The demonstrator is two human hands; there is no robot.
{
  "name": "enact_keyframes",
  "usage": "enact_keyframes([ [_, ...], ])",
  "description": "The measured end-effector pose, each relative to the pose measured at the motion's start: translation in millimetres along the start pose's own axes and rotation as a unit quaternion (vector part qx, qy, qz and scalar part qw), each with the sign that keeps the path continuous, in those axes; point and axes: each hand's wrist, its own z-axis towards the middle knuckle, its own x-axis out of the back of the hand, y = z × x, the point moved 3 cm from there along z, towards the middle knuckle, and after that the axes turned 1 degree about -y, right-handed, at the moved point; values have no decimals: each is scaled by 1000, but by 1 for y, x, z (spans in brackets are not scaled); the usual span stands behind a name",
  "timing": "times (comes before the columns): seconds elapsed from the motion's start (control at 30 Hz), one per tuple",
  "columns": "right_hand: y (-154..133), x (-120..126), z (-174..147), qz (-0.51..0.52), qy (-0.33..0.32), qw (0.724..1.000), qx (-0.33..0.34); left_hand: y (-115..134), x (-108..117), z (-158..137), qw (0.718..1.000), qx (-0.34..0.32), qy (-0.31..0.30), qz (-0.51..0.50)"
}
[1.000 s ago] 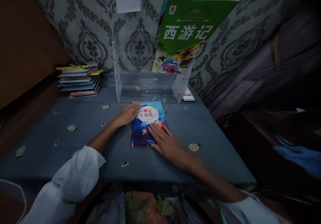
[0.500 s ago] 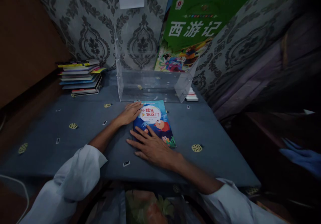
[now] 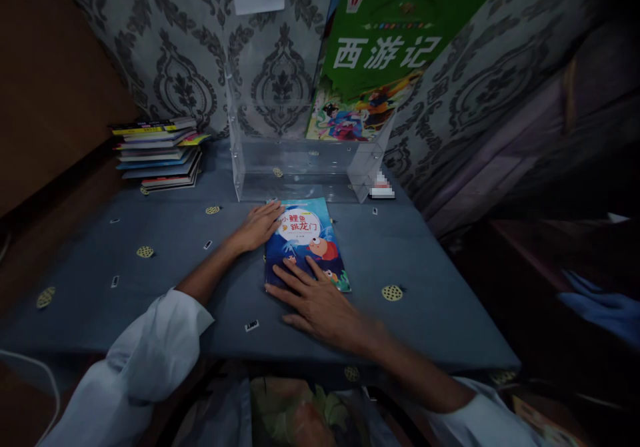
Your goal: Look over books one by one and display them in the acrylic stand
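A blue picture book (image 3: 323,230) with a red fish and Chinese lettering on its cover lies closed on the table, just in front of a clear acrylic book stand (image 3: 295,190). My left hand (image 3: 261,225) rests flat at its upper left edge, fingers stretched out and touching the cover. Over the lower part of the book lies my right hand (image 3: 317,303), open with the fingers spread, hiding some of the cover picture. Neither hand grips anything.
A large green book (image 3: 377,53) leans upright in the stand, with another book behind it. Several books are stacked (image 3: 160,153) at the back left. A blue-grey cloth with pineapple prints covers the table (image 3: 175,260). A blurred-out small object (image 3: 382,187) sits right of the stand.
My right hand has slid a little to the right and towards me across the book, uncovering more of the cover's left side. My left hand has stayed in place.
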Motion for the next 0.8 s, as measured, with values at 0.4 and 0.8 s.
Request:
enact_keyframes([
  [0.4, 31, -5, -41, -55, 35, 991, -120, 6, -2, -1, 999, 19, -7, 44],
  [0.8, 36, -11, -44, -37, 53, 992, -105, 15, 7, 5, 995, -23, -56, 83],
])
